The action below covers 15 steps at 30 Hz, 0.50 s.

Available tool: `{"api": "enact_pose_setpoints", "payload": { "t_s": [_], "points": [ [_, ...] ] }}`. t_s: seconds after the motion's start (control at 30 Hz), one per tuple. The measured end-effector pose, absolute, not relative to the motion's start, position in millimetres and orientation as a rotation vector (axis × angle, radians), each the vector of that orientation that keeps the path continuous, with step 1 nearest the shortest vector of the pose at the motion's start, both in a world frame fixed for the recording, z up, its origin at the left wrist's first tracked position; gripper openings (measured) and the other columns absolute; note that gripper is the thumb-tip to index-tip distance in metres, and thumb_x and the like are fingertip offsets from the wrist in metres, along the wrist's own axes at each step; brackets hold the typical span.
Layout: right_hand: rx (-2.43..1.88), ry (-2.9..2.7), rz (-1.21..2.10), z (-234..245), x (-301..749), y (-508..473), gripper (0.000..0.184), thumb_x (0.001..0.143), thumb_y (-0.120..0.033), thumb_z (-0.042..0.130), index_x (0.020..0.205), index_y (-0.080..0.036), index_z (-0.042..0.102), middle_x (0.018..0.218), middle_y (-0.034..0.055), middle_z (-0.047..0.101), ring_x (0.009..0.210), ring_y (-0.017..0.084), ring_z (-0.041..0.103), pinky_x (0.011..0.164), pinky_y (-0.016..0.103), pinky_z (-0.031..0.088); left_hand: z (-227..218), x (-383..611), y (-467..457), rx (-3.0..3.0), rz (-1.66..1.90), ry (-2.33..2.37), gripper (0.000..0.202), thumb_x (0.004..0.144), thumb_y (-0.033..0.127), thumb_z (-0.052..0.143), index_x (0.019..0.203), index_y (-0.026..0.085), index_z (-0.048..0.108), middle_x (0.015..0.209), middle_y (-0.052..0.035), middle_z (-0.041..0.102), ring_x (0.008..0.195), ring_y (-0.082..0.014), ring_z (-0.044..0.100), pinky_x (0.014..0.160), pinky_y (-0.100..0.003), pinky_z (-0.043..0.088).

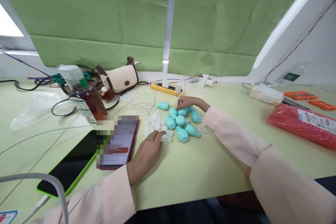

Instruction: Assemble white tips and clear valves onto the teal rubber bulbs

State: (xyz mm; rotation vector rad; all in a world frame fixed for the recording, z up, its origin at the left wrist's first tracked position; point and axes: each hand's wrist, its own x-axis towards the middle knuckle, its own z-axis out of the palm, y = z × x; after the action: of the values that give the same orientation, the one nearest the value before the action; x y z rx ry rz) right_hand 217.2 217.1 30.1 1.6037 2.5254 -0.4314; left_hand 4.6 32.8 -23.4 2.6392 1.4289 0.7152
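Note:
A pile of glossy turquoise bulb-shaped pieces [180, 120] with narrow necks lies on the table, one of them [162, 105] slightly apart at its upper left. My right hand [191, 102] reaches over the far side of the pile, fingers bent down and close together among the pieces; its fingertips are partly hidden. Just left of the pile are small translucent white plastic pieces [156, 120], some round and some tube-like. At their near edge rests my left hand [147, 152], its fingers curled down with the tips touching them. Whatever is under those fingertips cannot be made out.
Left of my left hand lie a red-cased phone [118, 150] and a green-cased phone [70, 164]. Behind them stand a bottle of dark liquid [85, 99] and a cream bag [122, 78]. A yellow power strip [168, 89] is behind the pile; a red package [301, 124] lies right.

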Motion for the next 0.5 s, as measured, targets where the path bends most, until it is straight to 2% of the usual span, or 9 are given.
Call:
{"api": "enact_pose_setpoints", "payload": {
  "t_s": [0.13,0.3,0.5],
  "points": [
    [1.553,2.4,-0.533,28.3,210.8,220.2,0.027,0.084,-0.029,0.045,0.106,-0.014,0.049,0.107,0.0051,0.051,0.091,0.019,0.053,0.075,0.036,0.046,-18.1,6.3,26.4,2.704,0.732,1.347,0.02,0.081,0.011,0.034,0.097,0.014,0.047,0.087,-0.0075,0.053,0.079,-0.0193,0.054,0.066,-0.032,0.048],
    [1.545,2.416,-0.524,29.5,213.5,219.3,0.027,0.083,-0.029,0.046,0.106,-0.014,0.049,0.106,0.0055,0.052,0.09,0.019,0.053,0.075,0.036,0.046,-9.9,8.4,16.5,2.943,0.668,1.042,0.019,0.083,0.015,0.033,0.088,0.014,0.052,0.079,-0.0074,0.053,0.068,-0.0177,0.052,0.055,-0.028,0.046],
    [1.558,2.576,-0.459,33.8,221.2,213.0,0.023,0.083,-0.027,0.047,0.1,-0.014,0.052,0.102,0.0062,0.054,0.087,0.017,0.054,0.075,0.035,0.045,-10.1,8.7,15.9,2.948,0.733,0.983,0.018,0.082,0.013,0.034,0.086,0.014,0.052,0.079,-0.0076,0.054,0.066,-0.0158,0.051,0.055,-0.027,0.045]
  ]
}}
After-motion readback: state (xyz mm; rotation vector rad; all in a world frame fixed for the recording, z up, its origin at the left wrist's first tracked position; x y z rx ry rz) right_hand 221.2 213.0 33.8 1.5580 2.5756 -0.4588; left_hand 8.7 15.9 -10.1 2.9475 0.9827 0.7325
